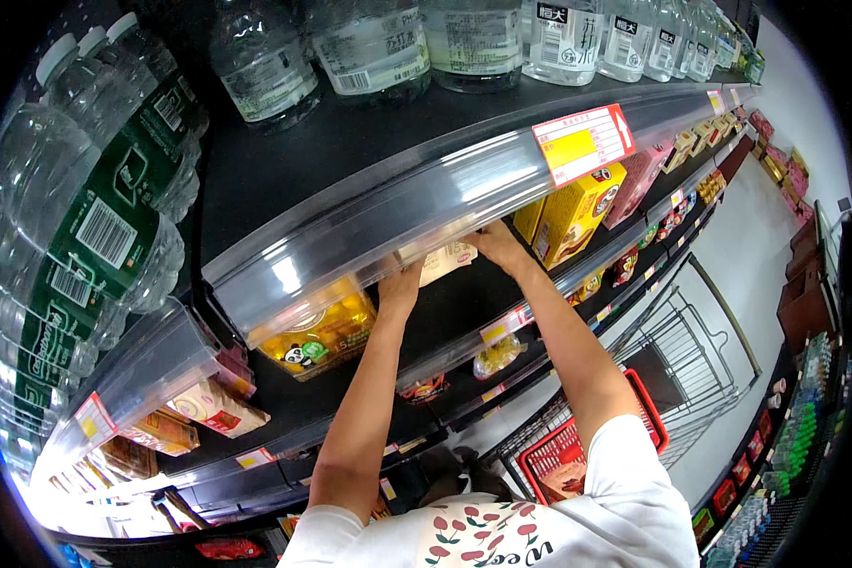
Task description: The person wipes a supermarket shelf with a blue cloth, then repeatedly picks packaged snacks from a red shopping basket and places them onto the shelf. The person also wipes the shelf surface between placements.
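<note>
Both my arms reach up under the lip of the upper shelf. Between my hands is a cream-coloured package (448, 261) with printing on it, its upper part hidden by the clear shelf edge. My left hand (399, 287) is closed at the package's left side, with its fingertips hidden. At the right end, my right hand (494, 244) grips the package with bent fingers. A yellow box with a panda picture (317, 331) stands left of my left hand. To the right of my right hand is an upright yellow box (577, 216), with a pink box (639, 185) beyond it.
Clear water bottles (369, 47) line the shelf above, and large green-labelled bottles (104, 218) stand at left. A price tag (585, 144) hangs on the shelf edge (398, 204). A shopping cart (691, 350) with a red basket (655, 417) stands in the aisle. Lower shelves hold snack packs (498, 358).
</note>
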A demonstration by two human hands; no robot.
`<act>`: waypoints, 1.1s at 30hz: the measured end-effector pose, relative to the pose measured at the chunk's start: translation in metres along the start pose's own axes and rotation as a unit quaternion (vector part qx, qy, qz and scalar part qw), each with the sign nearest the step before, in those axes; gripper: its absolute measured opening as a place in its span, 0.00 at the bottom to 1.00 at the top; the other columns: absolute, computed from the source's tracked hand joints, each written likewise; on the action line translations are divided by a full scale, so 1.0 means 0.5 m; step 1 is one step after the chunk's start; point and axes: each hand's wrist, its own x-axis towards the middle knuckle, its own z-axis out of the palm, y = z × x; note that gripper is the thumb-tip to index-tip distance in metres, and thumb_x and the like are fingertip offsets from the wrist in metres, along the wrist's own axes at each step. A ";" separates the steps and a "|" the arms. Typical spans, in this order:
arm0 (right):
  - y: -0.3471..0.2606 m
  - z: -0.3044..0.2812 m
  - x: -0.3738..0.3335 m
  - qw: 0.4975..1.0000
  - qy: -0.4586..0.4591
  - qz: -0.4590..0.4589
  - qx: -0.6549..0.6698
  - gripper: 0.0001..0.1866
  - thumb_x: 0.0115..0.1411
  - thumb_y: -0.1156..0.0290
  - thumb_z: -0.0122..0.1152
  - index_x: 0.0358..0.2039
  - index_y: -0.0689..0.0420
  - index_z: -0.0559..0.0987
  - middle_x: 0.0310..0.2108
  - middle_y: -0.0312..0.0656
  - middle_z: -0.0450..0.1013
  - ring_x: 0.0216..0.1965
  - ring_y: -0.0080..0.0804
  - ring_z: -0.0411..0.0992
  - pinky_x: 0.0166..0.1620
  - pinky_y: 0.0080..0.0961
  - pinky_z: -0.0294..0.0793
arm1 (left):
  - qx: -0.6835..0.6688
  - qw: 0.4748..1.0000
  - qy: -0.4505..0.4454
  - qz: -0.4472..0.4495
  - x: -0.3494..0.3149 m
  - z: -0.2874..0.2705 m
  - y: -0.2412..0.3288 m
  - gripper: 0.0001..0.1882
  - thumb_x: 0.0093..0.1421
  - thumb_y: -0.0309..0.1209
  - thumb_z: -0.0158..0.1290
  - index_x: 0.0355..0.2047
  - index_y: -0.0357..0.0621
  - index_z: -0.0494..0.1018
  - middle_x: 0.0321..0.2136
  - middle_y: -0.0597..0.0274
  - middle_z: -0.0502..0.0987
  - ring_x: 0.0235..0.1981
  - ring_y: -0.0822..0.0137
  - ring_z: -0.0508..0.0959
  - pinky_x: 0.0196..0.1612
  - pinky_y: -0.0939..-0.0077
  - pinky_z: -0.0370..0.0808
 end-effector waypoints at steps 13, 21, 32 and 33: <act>0.048 0.002 0.043 0.998 0.011 -0.051 -0.037 0.34 0.60 0.78 0.64 0.66 0.62 0.62 0.58 0.52 0.72 0.59 0.38 0.70 0.63 0.30 0.67 | 0.019 0.997 0.061 0.033 -0.011 0.020 -0.010 0.48 0.64 0.38 0.61 0.74 0.38 0.44 0.67 0.41 0.61 0.66 0.52 0.65 0.68 0.62 0.62; 0.058 0.006 -0.111 0.988 0.113 -0.095 -0.052 0.33 0.64 0.81 0.56 0.69 0.59 0.61 0.62 0.52 0.69 0.65 0.40 0.66 0.61 0.33 0.71 | -0.037 0.998 0.054 -0.004 -0.151 0.035 0.001 0.47 0.67 0.40 0.57 0.73 0.29 0.41 0.72 0.35 0.49 0.73 0.43 0.53 0.73 0.58 0.53; 0.271 -0.125 -0.741 0.918 0.343 0.134 -0.147 0.25 0.61 0.84 0.51 0.60 0.61 0.72 0.46 0.51 0.79 0.47 0.40 0.78 0.52 0.32 0.76 | 0.294 0.934 -0.087 0.186 -0.337 0.019 0.016 0.36 0.66 0.44 0.56 0.68 0.38 0.59 0.67 0.41 0.62 0.67 0.42 0.62 0.68 0.46 0.57; 0.327 -0.140 -0.826 0.887 0.377 0.172 -0.205 0.24 0.61 0.83 0.52 0.60 0.62 0.72 0.45 0.53 0.79 0.47 0.43 0.78 0.52 0.33 0.77 | 0.320 0.923 -0.099 0.189 -0.345 0.023 0.018 0.36 0.64 0.42 0.57 0.67 0.37 0.61 0.67 0.41 0.63 0.66 0.42 0.64 0.67 0.45 0.58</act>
